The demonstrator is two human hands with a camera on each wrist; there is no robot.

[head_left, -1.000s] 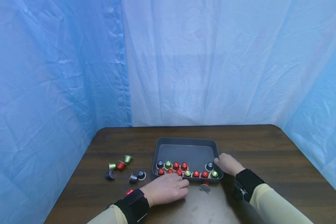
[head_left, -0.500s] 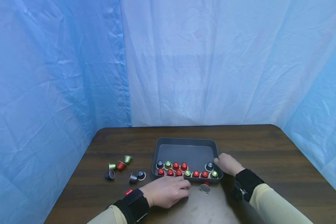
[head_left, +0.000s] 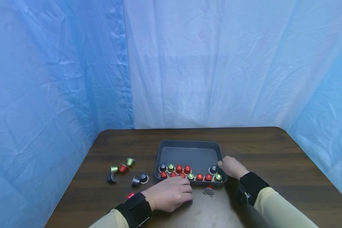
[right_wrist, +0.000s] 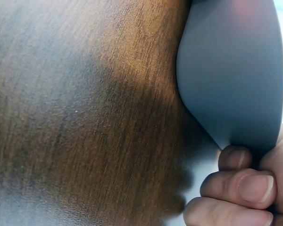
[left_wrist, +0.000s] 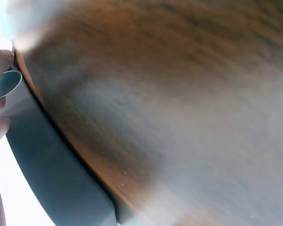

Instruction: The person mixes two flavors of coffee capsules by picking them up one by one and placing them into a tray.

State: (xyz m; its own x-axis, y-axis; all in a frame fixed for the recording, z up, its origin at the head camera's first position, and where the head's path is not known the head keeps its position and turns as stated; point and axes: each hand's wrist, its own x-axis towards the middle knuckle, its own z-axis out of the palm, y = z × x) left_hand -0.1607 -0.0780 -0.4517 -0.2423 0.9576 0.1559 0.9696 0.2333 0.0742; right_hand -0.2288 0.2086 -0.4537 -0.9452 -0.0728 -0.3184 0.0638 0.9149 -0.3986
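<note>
My left hand (head_left: 171, 193) is at the near edge of a dark grey baking tray (head_left: 191, 154). In the left wrist view its fingers pinch a coffee capsule (left_wrist: 4, 84), whose round lid faces the camera; its colour is hidden. The right hand (head_left: 232, 167) grips the tray's right wall, with curled fingers against the outside in the right wrist view. Inside the tray, capsules stand lid down: a front row of red and green ones, including a red capsule (head_left: 199, 177), and a partial second row with a dark blue capsule (head_left: 213, 169) at its right.
Left of the tray lie loose capsules, among them a green capsule (head_left: 130, 162), a red capsule (head_left: 123, 168) and a black capsule (head_left: 112, 177). Another red capsule with a silver lid (head_left: 209, 191) lies before the tray. Blue sheeting (head_left: 216, 63) surrounds the wooden table (head_left: 268, 152).
My left hand has shifted only slightly at the tray's near edge. The right hand, the tray and the capsules in it have not visibly moved.
</note>
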